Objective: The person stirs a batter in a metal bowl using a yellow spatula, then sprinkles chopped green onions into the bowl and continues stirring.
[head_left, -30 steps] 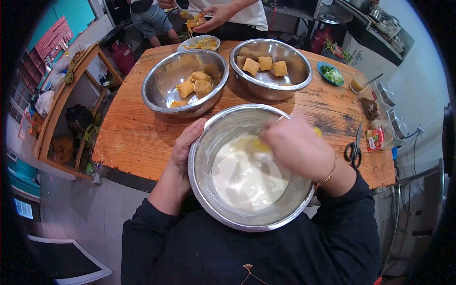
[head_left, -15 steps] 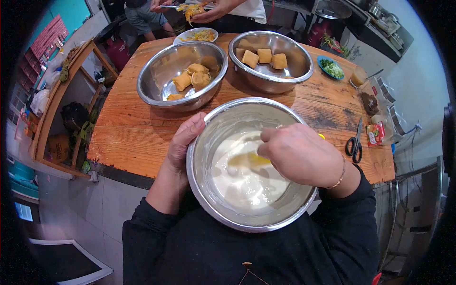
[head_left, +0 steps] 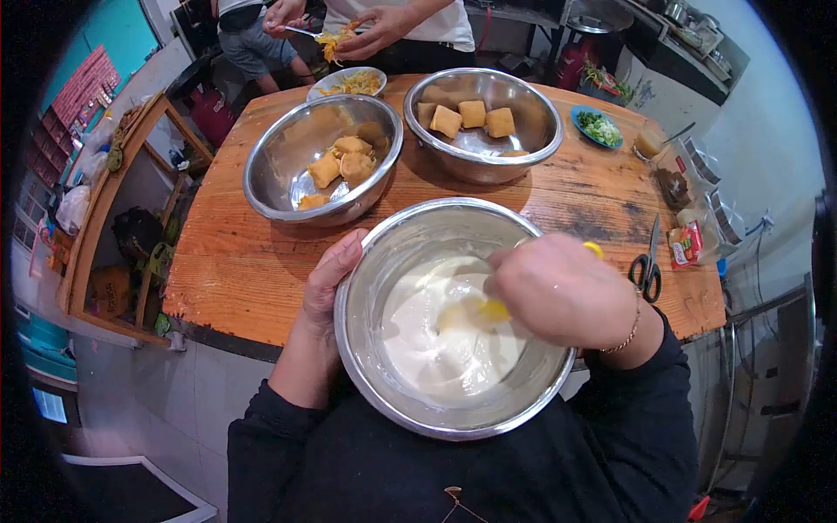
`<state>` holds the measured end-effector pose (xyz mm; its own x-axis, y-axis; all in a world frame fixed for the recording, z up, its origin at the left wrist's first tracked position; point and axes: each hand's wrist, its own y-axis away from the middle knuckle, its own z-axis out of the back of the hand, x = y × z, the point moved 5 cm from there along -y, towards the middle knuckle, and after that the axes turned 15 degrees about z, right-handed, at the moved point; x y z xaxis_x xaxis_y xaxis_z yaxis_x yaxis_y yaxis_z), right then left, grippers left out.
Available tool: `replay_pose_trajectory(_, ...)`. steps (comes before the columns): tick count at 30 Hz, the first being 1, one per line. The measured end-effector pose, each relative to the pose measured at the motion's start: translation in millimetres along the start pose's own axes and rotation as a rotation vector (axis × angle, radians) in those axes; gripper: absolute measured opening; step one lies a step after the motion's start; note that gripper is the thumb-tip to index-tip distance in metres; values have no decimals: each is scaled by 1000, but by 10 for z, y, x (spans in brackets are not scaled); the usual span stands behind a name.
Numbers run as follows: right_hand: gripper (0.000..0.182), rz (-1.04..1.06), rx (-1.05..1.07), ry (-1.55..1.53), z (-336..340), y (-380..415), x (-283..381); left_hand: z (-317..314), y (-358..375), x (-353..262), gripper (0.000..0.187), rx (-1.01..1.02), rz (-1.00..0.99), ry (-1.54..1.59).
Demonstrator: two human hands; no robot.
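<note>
A metal mixing bowl (head_left: 362,362) with pale, creamy batter (head_left: 418,336) is tilted toward me at the table's near edge. Its left rim is gripped by my left hand (head_left: 330,277), thumb up along the edge. Over the bowl's right side, my right hand (head_left: 567,292) is closed around a yellow stirring utensil (head_left: 493,311). The lower end is smeared by motion in the batter, and a bit of yellow handle pokes out beyond the knuckles. My fingers hide the middle of it.
Behind stand two metal bowls, the left bowl (head_left: 257,192) and right bowl (head_left: 549,139), with fried tofu pieces. A plate of shredded vegetables (head_left: 357,84), chopped greens (head_left: 598,127) and scissors (head_left: 647,270) lie around. Across the table, a person's hands (head_left: 381,33) hold shreds and a utensil.
My right hand has moved slightly right and down, the yellow utensil shifting through the batter with it. My left hand keeps its grip. The whole view has shifted a little.
</note>
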<state>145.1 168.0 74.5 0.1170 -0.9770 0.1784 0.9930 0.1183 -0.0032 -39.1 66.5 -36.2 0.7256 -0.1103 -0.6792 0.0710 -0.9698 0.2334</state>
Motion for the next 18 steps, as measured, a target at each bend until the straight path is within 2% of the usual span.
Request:
replay_pose_trajectory(2, 15, -143, -19, 123, 81, 16, -147, -45, 8, -30, 36, -24, -3, -4)
replay_pose_trajectory(3, 13, -166, -143, 194, 126, 4, -210, -57, 11, -38, 36, -25, -3, -5)
replay_pose_trajectory(6, 12, -76, -207, 187, -15, -115, -172, 9, 21, 2, 33, -4, -12, 10)
replay_pose_trajectory(7, 13, -39, -100, 43, -124, -178, -115, 21, 14, -3, 32, 11, -20, 13)
replay_pose_trajectory(10, 14, 47, 149, -104, -192, -169, 16, -16, 39, -12, 30, -20, -34, -16)
replay_pose_trajectory(11, 14, 82, 164, -137, -163, -140, 22, -4, 45, -2, 30, -19, -32, -17)
replay_pose_trajectory(18, 12, -117, -16, 75, 137, -35, -155, 41, 20, -22, 25, -31, -36, -34)
